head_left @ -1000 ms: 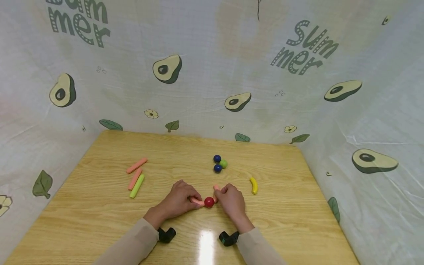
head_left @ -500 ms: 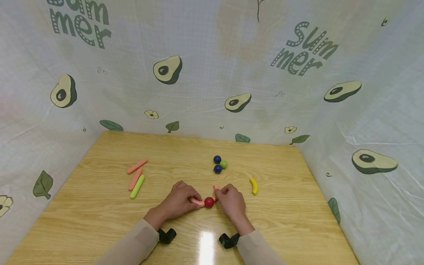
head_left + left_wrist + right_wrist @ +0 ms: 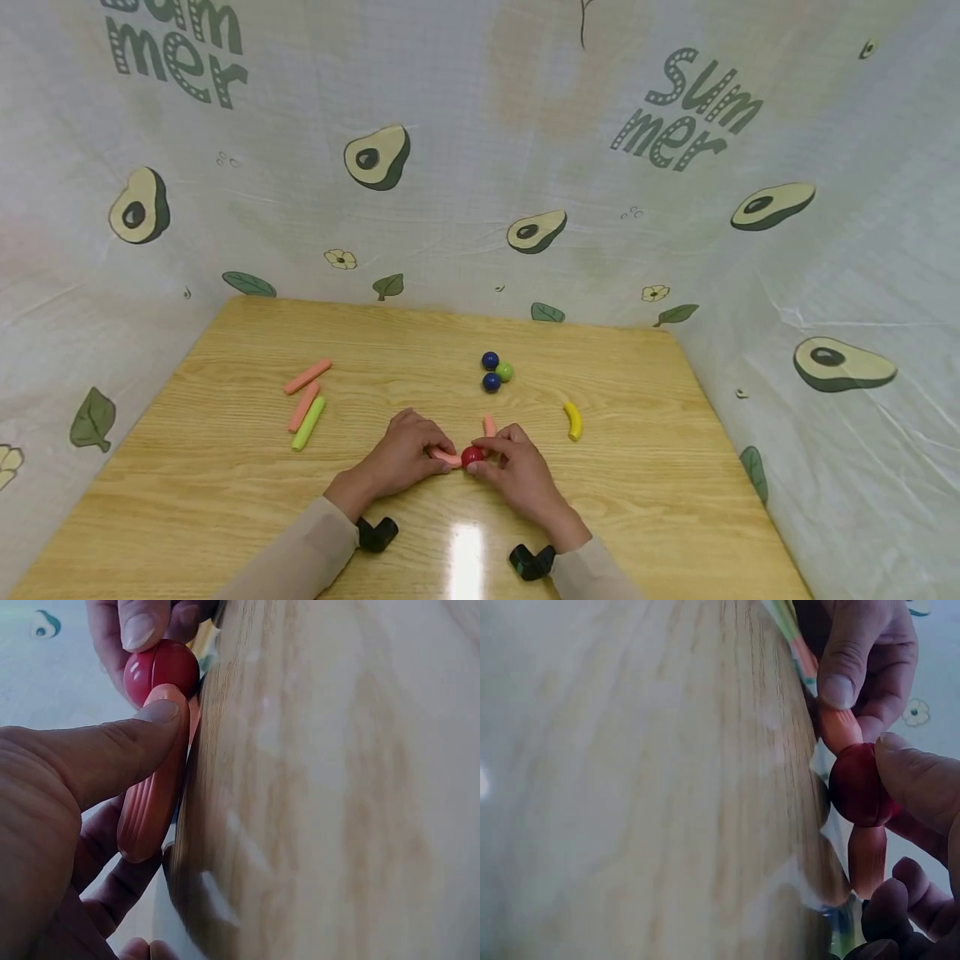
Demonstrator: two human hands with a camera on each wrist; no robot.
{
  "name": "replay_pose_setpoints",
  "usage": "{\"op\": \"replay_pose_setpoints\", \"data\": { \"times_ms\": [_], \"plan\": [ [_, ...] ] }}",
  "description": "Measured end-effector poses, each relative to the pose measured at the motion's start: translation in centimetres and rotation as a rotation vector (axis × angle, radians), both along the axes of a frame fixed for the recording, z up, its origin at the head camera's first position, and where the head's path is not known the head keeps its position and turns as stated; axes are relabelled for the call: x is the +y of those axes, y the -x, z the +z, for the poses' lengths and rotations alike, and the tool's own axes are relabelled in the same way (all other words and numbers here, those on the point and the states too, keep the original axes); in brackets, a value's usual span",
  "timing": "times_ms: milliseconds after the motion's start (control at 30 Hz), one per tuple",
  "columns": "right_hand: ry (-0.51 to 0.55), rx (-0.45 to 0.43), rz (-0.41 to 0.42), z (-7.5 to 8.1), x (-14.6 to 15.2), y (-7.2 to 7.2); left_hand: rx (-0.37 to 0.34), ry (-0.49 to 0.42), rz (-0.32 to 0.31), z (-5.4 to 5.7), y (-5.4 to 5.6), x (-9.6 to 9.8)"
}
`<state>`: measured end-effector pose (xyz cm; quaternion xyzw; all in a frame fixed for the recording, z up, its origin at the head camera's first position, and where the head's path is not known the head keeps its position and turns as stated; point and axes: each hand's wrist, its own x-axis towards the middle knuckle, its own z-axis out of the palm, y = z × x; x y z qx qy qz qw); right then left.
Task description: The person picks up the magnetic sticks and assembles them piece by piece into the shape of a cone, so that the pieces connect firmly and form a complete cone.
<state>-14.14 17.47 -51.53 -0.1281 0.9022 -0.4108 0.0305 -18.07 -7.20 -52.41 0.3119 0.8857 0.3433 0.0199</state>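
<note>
Near the middle of the table, my left hand (image 3: 408, 450) pinches a ridged salmon-orange stick (image 3: 146, 806) between thumb and fingers. One end of that stick meets a glossy red ball (image 3: 853, 787) with a seam round it. My right hand (image 3: 517, 475) grips the ball with thumb and fingertips. A second salmon-orange stick (image 3: 868, 862) extends from the ball's other side, its far end showing beyond my right hand in the head view. Fingers partly cover both sticks and the ball. How the parts join is hidden.
To the left lie two more salmon sticks (image 3: 303, 407) and a lime-green stick (image 3: 308, 423). Two dark blue balls (image 3: 491, 382) and a green ball (image 3: 505, 372) cluster farther back. A curved yellow piece (image 3: 573, 421) lies to the right. Printed cloth (image 3: 450, 233) walls the table.
My right hand has let go of the second salmon stick and moved slightly toward me, onto the red ball. My left hand keeps its pinch in the same place.
</note>
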Motion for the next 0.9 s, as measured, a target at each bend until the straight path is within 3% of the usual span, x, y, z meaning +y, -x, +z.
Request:
{"op": "replay_pose_setpoints", "data": {
  "times_ms": [400, 467, 700, 900],
  "plan": [
    [-0.021, -0.016, -0.021, 0.4, -0.3, 0.1, 0.008, -0.010, 0.003, 0.0, 0.0, -0.1],
    [0.006, -0.016, -0.073, 0.2, -0.3, 0.1, 0.009, -0.012, -0.001, -0.1, 0.0, -0.1],
    [0.040, 0.048, -0.409, -0.4, -0.9, 1.1, 0.007, -0.012, -0.002, -0.1, 0.0, -0.1],
    [0.006, 0.056, -0.486, -0.6, -1.8, 2.0, 0.005, -0.006, 0.005, 0.1, -0.2, 0.4]
  ]
}}
